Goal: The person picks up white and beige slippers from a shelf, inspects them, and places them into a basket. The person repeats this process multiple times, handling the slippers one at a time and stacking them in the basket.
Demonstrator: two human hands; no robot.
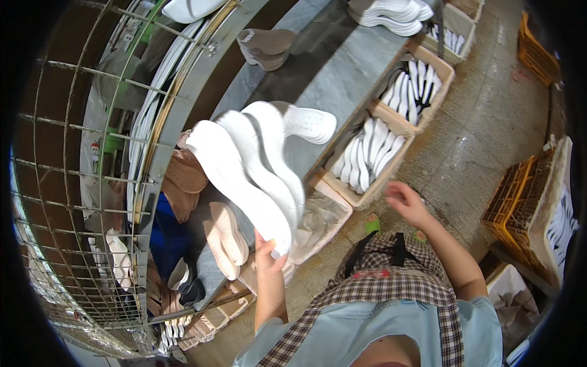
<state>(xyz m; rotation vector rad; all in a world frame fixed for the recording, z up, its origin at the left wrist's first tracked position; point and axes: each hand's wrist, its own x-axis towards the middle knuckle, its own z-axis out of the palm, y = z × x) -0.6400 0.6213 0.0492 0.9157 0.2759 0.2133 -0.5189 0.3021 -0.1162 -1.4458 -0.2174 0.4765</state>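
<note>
My left hand (269, 257) grips the near end of a few white shoe soles (238, 174), fanned out one beside another and held up over the grey worktable (348, 67). My right hand (406, 202) hangs in the air to the right, fingers loosely bent and apart, holding nothing. It is nearest to a beige bin (359, 202) of white soles standing on edge. Behind the held soles, another white sole pair (310, 125) with small holes lies on the worktable. Beige soles (226, 241) lie on the table left of my left hand.
Wire mesh guarding (73, 122) curves along the left. Brown soles (266, 48) and a white stack (391, 15) sit farther up the table. A second sole-filled bin (448, 79) adjoins the first; a plastic-lined bin (318, 223) is nearer. Orange crates (510, 189) stand right on the wet floor.
</note>
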